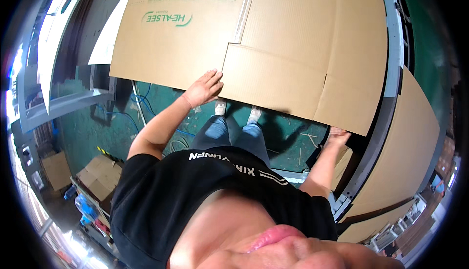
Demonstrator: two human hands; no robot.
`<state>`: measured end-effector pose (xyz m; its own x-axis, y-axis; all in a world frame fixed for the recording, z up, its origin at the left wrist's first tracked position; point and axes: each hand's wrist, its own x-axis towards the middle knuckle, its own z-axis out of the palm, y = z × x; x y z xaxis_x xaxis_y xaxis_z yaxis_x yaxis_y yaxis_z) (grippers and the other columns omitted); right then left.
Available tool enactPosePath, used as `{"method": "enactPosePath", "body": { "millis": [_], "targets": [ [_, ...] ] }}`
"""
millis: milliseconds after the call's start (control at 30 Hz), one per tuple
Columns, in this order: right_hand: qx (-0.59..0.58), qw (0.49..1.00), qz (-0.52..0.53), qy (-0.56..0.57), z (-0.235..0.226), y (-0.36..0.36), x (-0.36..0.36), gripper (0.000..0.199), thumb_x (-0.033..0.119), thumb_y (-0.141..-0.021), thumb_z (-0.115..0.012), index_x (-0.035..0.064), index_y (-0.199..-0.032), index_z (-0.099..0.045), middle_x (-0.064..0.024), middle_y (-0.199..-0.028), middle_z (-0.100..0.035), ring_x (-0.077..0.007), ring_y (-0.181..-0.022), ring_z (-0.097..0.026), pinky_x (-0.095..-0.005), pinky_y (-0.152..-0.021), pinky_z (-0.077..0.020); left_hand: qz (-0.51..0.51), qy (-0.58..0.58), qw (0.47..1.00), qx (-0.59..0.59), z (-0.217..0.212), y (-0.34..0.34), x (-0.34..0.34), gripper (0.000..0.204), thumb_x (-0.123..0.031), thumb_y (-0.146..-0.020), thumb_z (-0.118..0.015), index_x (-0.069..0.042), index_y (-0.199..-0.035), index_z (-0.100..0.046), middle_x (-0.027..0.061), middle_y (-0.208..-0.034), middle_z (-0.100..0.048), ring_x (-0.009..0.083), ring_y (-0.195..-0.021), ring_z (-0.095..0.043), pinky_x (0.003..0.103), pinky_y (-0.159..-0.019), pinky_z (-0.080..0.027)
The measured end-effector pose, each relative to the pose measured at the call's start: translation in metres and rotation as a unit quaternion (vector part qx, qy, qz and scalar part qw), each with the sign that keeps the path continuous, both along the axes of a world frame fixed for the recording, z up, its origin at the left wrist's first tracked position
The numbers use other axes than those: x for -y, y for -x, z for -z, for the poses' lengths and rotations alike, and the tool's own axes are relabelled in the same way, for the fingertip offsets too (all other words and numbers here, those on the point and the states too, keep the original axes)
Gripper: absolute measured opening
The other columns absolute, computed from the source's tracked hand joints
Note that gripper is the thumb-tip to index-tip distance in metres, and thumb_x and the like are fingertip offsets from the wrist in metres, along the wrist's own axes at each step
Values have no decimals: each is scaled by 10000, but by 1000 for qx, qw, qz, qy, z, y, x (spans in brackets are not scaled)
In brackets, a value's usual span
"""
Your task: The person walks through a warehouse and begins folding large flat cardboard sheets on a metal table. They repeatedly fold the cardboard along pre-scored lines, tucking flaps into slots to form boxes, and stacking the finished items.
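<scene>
We hold a big flat cardboard sheet point(254, 39), green print at its upper left, above the green floor point(288, 137). Our left hand point(204, 89) presses flat on its lower edge; our right hand point(337, 136) grips its right corner.

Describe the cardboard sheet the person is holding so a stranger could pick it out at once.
Start at the green floor under the person's feet. Above it lies a big flat brown cardboard sheet, with the left hand and right hand at its near edge. Unlike the small folded boxes at lower left, it is unfolded, with creases and cut flaps.
</scene>
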<state>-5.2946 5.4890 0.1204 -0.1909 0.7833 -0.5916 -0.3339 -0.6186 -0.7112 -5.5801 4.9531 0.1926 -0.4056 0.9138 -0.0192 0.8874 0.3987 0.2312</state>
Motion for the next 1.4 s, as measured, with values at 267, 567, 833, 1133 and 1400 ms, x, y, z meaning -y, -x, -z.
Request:
{"method": "enactPosePath", "body": {
  "millis": [267, 567, 833, 1133, 1400],
  "targets": [
    [-18, 993, -54, -100, -11, -42, -202, 98, 129, -930, -582, 35, -956, -590, -60, -856, -650, -141, -612, -582, -249, -462, -438, -32, -1, 998, -47, 25, -2, -29, 594, -301, -764, -698, -45, -1254, -481, 189, -1369, -418, 373, -1312, -360, 456, -1114, -300],
    [188, 751, -197, -602, -260, 49, 14, 478, 20, -724, -737, -110, -1151, -565, -181, -1121, -610, -256, -981, -591, -367, -908, -463, -42, -27, 999, -20, 19, -18, -35, 599, -327, -764, -687, -32, -1247, -490, 194, -1413, -377, 366, -1341, -324, 464, -1128, -275],
    [85, 479, -447, -751, -238, 152, 217, 666, 484, -864, -607, 7, -1316, -497, -192, -1381, -464, -327, -1311, -415, -436, -1088, -334, -26, -127, 991, -6, 46, -8, -30, 531, -337, -799, -649, -48, -1226, -522, 181, -1413, -395, 341, -1326, -365, 461, -1125, -286],
    [189, 298, -555, -753, -63, 210, 313, 531, -51, -700, -551, 20, -1226, -539, -212, -1323, -497, -386, -1262, -439, -483, -1089, -313, -73, -195, 977, 33, 40, -2, -28, 618, -293, -677, -711, 3, -1195, -548, 147, -1315, -524, 298, -1239, -487, 435, -1089, -363],
    [183, 213, -548, -788, -35, 216, 309, 401, 156, -809, -524, 28, -1188, -545, -190, -1275, -526, -357, -1213, -475, -490, -1070, -320, -94, -213, 970, 73, 42, -5, -33, 719, -226, -639, -700, -19, -1292, -482, 157, -1334, -481, 340, -1221, -474, 451, -1075, -363]
  ]
}}
